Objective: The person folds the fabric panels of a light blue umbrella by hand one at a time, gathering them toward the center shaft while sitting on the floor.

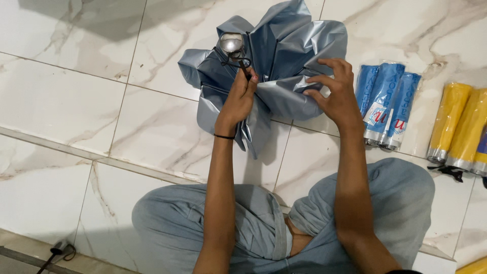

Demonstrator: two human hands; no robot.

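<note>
A grey folding umbrella [276,66] was held over the marble tile floor [76,111], toward the floor's far edge in the head view, its silvery canopy loose and crumpled in wide folds. The left hand [238,99] was seen wrapped around the umbrella's shaft just below the rounded silver handle [231,44], the fingers curled tightly about it, with a thin dark strap [238,62] looped beside the handle. A black band [223,136] was worn on the left wrist. The right hand [336,94] was laid against the canopy's right side, its fingers bent and narrowly pinched on a fold of the grey fabric.

Just beside the right hand, to the right, three blue sleeved folded umbrellas [385,104] were laid side by side on the floor, touching one another. Further toward the floor's right edge, yellow sleeved folded umbrellas [459,127] were laid in the same way, well apart from the hands. The person's knees, covered in grey-blue trousers [253,228], were spread at the near edge. A small dark cable [58,251] was seen at the near left corner.
</note>
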